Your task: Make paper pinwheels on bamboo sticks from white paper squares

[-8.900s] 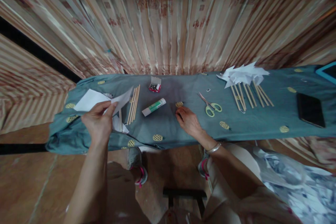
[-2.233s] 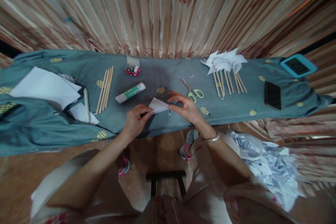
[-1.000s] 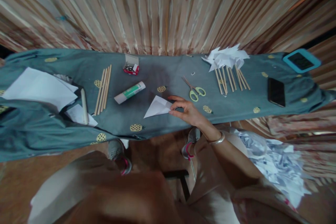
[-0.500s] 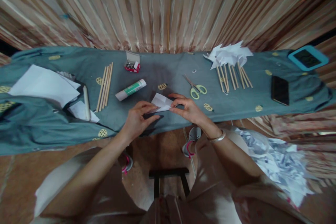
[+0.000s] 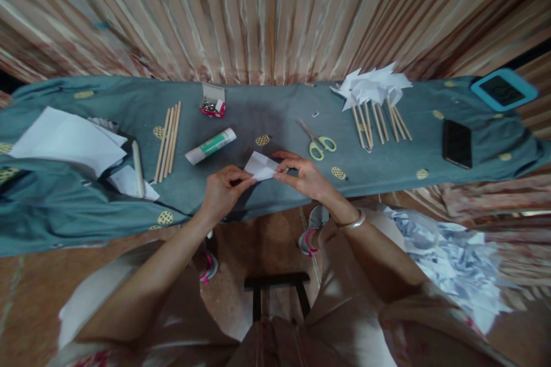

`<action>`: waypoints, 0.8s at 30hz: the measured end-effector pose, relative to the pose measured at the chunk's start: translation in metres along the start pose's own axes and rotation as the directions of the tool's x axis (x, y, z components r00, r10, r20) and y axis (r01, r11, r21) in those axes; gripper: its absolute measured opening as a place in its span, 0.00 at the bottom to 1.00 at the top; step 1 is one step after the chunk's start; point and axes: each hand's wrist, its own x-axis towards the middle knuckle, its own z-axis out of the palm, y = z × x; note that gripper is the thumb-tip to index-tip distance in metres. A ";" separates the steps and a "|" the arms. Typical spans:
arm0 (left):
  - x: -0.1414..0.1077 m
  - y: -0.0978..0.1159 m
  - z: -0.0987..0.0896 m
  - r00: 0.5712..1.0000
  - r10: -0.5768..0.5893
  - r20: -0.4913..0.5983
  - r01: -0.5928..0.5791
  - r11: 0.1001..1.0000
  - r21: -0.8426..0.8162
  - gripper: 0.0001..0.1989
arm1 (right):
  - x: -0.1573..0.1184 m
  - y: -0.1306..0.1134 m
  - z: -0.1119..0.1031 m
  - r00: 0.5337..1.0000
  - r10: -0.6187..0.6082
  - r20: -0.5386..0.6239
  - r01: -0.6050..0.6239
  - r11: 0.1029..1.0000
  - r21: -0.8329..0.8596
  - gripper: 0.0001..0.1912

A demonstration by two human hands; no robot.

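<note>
A small white piece of folded paper [image 5: 262, 166] is held between my two hands near the front edge of the cloth-covered table [image 5: 275, 109]. My left hand [image 5: 224, 192] pinches its left corner between thumb and fingers. On the opposite side, my right hand [image 5: 303, 175] grips the right corner, its index finger reaching out above the paper. Creases show on the paper's upper face. Behind the hands lie a green-and-white glue stick [image 5: 210, 146] and scissors [image 5: 317, 140] with light green handles, blades slightly apart.
Wooden sticks [image 5: 167, 140] and an open red box of metal pins [image 5: 212, 104] lie left of centre. White paper sheets [image 5: 69, 137] and a white rod [image 5: 138, 169] are farther left. Paper pinwheels [image 5: 372, 89], a phone [image 5: 457, 143] and a blue-framed device [image 5: 503, 90] are right. Paper scraps [image 5: 456, 264] fill a bag below.
My left thumb and fingers have closed together on the paper's left corner; the thumb stood apart before. The whole view has shifted slightly.
</note>
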 end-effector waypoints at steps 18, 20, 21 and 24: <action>-0.009 -0.009 0.000 0.952 0.306 -0.002 -0.289 0.903 0.318 0.18 | 0.014 0.008 0.020 0.978 -0.022 -0.207 -0.012 0.986 -0.164 0.04; -0.014 -0.006 0.003 0.916 0.390 0.101 -0.396 0.827 0.400 0.18 | 0.014 0.007 0.020 0.979 -0.038 -0.202 -0.002 0.981 -0.194 0.04; -0.017 -0.005 0.005 0.900 0.408 0.156 -0.434 0.797 0.421 0.19 | 0.014 0.007 0.021 0.979 -0.043 -0.200 0.001 0.978 -0.206 0.04; -0.024 -0.005 0.011 0.869 0.411 0.276 -0.494 0.743 0.451 0.21 | 0.014 0.006 0.022 0.978 -0.054 -0.203 0.005 0.973 -0.232 0.04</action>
